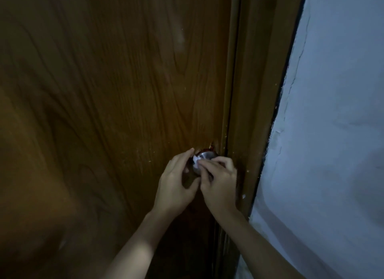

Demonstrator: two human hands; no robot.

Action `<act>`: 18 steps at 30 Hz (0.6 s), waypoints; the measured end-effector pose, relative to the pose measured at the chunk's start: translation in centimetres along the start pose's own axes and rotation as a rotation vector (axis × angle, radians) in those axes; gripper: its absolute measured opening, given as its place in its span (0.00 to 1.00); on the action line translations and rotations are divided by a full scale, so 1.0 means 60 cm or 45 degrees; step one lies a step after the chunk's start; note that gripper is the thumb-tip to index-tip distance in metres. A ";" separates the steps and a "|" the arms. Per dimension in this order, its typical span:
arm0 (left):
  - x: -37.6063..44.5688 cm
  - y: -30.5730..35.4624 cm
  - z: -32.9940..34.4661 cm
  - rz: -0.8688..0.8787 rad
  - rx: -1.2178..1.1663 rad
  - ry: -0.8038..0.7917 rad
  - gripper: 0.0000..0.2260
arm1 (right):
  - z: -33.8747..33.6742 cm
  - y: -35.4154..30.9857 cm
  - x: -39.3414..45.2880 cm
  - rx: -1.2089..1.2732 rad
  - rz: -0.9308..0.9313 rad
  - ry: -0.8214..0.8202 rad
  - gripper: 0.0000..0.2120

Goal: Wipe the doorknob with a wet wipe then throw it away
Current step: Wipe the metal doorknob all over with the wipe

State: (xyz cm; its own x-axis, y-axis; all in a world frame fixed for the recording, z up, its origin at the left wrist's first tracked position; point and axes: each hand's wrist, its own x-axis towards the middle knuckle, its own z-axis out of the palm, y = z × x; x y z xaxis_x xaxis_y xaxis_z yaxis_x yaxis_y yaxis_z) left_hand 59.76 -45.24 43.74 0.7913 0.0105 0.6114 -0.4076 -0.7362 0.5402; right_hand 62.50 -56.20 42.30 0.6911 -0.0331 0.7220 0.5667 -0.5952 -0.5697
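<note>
Doorknob (pixel 204 155) sits low and right of centre in the frame, by the door (pixel 104 91) edge. My right hand (pixel 218 183) pinches the wet wipe (pixel 196 161) against its face; my left hand (pixel 176 185) cups loosely from the left, holding nothing I can see.

Most of the doorknob (pixel 204 155) sits hidden behind the right hand (pixel 220 185) and left hand (pixel 176 185); only its top shows. The wet wipe (pixel 196 161) peeks out on the doorknob, the rest covered by fingers (pixel 209 166). Below the doorknob, both forearms run off the bottom edge
</note>
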 end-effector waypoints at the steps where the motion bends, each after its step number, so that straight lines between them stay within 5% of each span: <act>1: -0.005 0.000 -0.002 0.044 -0.017 0.061 0.28 | -0.001 -0.004 -0.005 0.102 0.042 0.060 0.14; 6: -0.016 -0.002 0.001 0.233 -0.089 0.201 0.16 | 0.000 -0.002 -0.011 0.507 0.133 0.050 0.09; 11: -0.003 -0.007 0.007 0.023 -0.173 0.377 0.10 | -0.009 0.023 -0.010 0.395 0.137 0.119 0.12; 18: 0.049 -0.028 0.031 0.298 0.447 0.224 0.08 | -0.002 0.050 -0.014 0.254 0.066 -0.055 0.14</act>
State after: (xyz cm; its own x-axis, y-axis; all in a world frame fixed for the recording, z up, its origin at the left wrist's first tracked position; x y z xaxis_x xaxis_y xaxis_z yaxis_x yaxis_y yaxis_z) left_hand 63.60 -45.26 43.55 0.5945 -0.0915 0.7989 -0.3633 -0.9169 0.1653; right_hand 63.55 -58.03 40.02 0.7380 -0.0223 0.6745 0.6044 -0.4226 -0.6753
